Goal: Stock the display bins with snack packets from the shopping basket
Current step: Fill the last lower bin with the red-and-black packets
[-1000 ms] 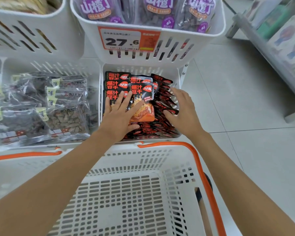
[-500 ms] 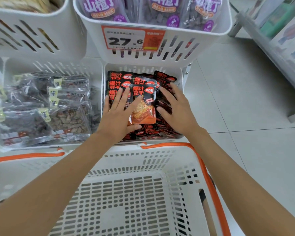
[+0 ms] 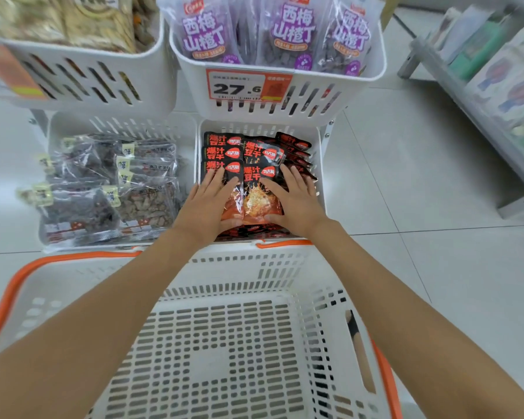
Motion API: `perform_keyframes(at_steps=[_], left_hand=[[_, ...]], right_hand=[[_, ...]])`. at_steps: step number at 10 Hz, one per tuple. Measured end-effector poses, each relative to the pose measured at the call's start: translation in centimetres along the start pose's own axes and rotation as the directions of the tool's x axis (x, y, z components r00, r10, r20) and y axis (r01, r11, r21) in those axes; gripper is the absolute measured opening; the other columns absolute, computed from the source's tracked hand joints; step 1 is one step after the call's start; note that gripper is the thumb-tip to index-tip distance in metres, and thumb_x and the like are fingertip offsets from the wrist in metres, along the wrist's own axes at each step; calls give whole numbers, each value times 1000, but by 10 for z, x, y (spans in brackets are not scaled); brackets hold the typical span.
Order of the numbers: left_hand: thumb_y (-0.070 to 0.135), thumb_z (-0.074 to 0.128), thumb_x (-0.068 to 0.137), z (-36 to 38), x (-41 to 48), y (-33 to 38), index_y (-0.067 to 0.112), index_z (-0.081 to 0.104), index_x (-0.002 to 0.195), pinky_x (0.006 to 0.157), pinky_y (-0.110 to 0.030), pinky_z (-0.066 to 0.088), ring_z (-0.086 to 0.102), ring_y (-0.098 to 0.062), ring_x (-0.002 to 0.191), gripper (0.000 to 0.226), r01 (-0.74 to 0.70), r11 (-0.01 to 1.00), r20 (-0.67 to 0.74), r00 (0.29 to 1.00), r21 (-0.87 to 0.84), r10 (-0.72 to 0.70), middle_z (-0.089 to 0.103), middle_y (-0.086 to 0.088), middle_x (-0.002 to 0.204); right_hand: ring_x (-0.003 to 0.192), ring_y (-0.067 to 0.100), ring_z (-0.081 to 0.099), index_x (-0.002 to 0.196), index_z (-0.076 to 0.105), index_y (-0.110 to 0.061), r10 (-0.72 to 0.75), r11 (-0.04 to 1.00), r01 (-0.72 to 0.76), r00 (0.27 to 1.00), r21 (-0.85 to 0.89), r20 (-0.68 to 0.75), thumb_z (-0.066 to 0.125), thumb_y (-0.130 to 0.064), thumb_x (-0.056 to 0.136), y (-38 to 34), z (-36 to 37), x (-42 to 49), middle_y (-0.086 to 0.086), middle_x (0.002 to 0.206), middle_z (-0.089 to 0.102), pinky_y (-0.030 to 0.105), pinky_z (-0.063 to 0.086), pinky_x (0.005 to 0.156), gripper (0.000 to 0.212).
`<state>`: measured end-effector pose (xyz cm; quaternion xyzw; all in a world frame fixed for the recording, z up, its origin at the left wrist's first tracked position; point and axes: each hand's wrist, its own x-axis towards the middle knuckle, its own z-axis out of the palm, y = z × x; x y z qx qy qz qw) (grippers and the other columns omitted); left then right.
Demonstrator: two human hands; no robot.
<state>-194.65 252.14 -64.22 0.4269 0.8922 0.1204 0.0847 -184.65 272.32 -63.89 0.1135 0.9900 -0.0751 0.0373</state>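
I have both hands flat on the black-and-red snack packets in the lower right bin, which sits at 12 o'clock from the shopping basket. My left hand lies on the left stack with its fingers straight and slightly spread. My right hand lies on the front packet of the right stack in the same way, its thumb along that packet's lower edge. Neither hand pinches anything. I judge the step to be settling the rows, and to do it well I would press down evenly and nudge the two stacks toward each other so the labels overlap like shingles. The loose packets lie on edge at 3 o'clock in the bin and should tuck in rather than crumple. On the part of the basket floor that shows I see no packets, so the stocking looks nearly done. At 9 o'clock from my hands, the lower left bin holds clear packets of dark snacks. At 12 o'clock above, the upper right bin carries purple packets and a price tag. At 10 o'clock, the upper left bin holds beige packets.
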Motion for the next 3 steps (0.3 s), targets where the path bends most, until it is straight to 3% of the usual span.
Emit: perform_keyframes(at_steps=[2, 3], left_hand=[[45, 62, 92, -25, -32, 7, 25, 16, 156, 122, -45, 14, 5, -23, 152, 82, 114, 984, 10, 993, -137, -114, 3, -3, 165], [44, 61, 92, -42, -49, 9, 25, 24, 155, 118, -42, 21, 19, -25, 149, 75, 137, 977, -75, 986, -164, -151, 15, -2, 164]], right_hand=[[151, 28, -4, 153, 17, -40, 75, 996, -73, 997, 51, -27, 61, -48, 91, -21, -24, -10, 8, 164, -1, 49, -1, 121, 76], [150, 29, 5, 154, 21, -34, 84, 992, -75, 993, 104, -87, 61, -44, 93, -38, -32, -25, 9, 163, 7, 48, 3, 120, 73]])
